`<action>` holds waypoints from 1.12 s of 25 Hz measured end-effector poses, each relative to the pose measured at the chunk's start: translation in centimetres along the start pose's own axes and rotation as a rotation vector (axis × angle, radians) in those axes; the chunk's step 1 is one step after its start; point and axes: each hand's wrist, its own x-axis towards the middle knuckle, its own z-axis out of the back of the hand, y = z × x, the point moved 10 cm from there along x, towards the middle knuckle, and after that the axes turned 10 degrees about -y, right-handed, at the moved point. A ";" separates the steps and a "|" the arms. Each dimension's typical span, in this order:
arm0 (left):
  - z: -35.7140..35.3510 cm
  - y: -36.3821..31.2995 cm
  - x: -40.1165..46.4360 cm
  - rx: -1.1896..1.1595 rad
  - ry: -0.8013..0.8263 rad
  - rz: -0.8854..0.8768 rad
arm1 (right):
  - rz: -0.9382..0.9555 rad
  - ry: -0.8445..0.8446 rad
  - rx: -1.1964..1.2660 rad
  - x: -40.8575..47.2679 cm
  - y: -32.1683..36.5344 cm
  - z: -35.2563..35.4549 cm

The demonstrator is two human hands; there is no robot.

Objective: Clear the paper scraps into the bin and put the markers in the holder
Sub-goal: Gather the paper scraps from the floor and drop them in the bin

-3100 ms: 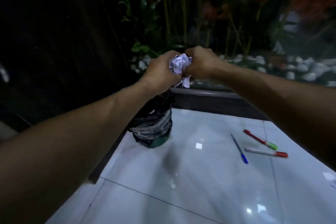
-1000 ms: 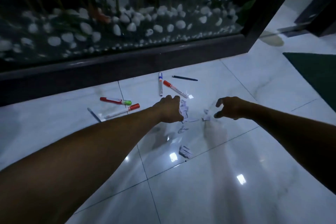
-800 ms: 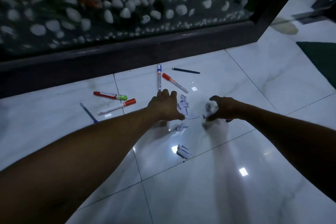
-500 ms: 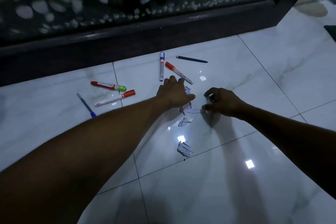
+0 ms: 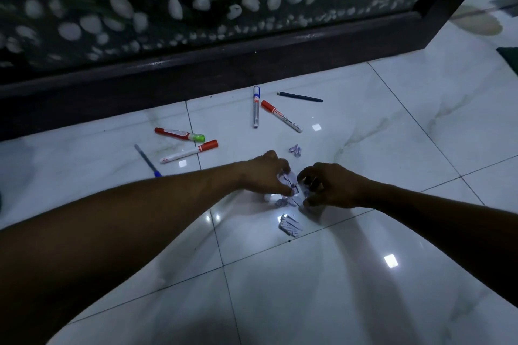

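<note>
I am looking down at a glossy white tiled floor (image 5: 364, 274), and both of my bare hands are working close together on a small heap of crumpled white paper scraps (image 5: 290, 180). My left hand (image 5: 263, 173) is curling its fingers around one side of the heap, grasping scraps, and my right hand (image 5: 328, 186) is pinching at the other side, its fingertips touching the paper. More scraps are lying loose under the hands. One flattened torn paper piece (image 5: 290, 226) is lying just on my side of the hands, apart from them, and a small crumpled scrap (image 5: 295, 150) is sitting just beyond them.

The markers are all lying on the floor beyond my hands, towards the dark wooden plinth (image 5: 196, 70) that edges the floor. A red marker with a green cap (image 5: 179, 134) and a white marker with a red cap (image 5: 189, 151) are lying near each other at the left, with a thin blue pen (image 5: 147, 159) beside them. Farther right a grey marker with a blue cap (image 5: 256, 106) and a white whiteboard marker with a red cap (image 5: 281, 116) are nearly touching, and a dark slim pen (image 5: 300, 96) is lying close to the plinth.
</note>
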 end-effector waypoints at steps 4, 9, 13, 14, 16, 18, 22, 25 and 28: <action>-1.5 0.4 -3.5 0.126 -0.032 0.013 | 0.020 -0.103 -0.115 0.1 0.1 1.2; -3.7 -0.7 -5.9 0.373 -0.186 0.064 | -0.083 -0.252 -0.161 2.6 -1.8 4.5; -3.6 -1.1 -4.7 0.389 -0.277 0.053 | -0.009 -0.163 -0.248 4.4 -0.8 2.6; -3.2 -0.8 -4.3 0.372 -0.284 0.056 | 0.028 -0.139 -0.279 4.6 -0.6 2.4; -2.5 -0.1 -3.5 0.311 -0.289 0.071 | 0.105 -0.080 -0.278 4.5 0.0 1.9; -1.8 0.5 -2.9 0.259 -0.299 0.085 | 0.147 -0.029 -0.232 3.7 0.1 1.5; -2.0 0.6 -2.5 0.182 -0.272 0.055 | 0.088 0.042 -0.245 0.8 -0.6 0.9; -2.7 0.2 -2.5 0.162 -0.207 0.031 | 0.004 -0.001 -0.313 -1.0 -1.0 0.2; -2.9 -0.2 -1.7 0.167 -0.220 0.025 | -0.005 -0.100 -0.241 -1.4 -0.2 -1.0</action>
